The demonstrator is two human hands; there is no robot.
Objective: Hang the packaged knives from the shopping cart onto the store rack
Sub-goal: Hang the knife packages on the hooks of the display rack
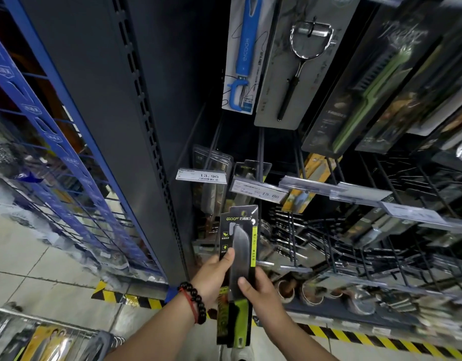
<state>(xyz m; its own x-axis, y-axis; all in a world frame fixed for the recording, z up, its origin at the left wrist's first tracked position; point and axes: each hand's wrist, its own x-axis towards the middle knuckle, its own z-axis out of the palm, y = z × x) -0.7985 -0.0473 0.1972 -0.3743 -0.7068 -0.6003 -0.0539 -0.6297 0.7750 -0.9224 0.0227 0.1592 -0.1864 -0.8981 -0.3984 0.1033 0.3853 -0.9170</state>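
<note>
Your left forearm was closest to the lens, with a black bead bracelet (196, 302) and a red string around the wrist. Your left hand (214, 276) had its grip clamped on the left edge of the packaged knife (237, 269), thumb pressed on the front of the card. Your right hand (261, 290) was clamped on the same pack from the right side, thumb lying across the blade area. So both hands held one pack upright in front of the store rack (354, 243), green handle at the bottom, hang hole at the top. The top of the card sat just below the price tag (258, 192) reading 15.00, near the wire hook behind it, but I couldn't tell if the hole was touching the hook. Another tag reading 13.90 (201, 176) hung to the left of that one, with dark knife packs behind both. Higher up hung a blue peeler (244, 56) on a white card and a steel Y-peeler (302, 61) on a grey card. The shopping cart (42, 340) was at the bottom left corner with a yellow pack lying in it. Yellow-black hazard tape (120, 297) ran along the floor under the rack.
</note>
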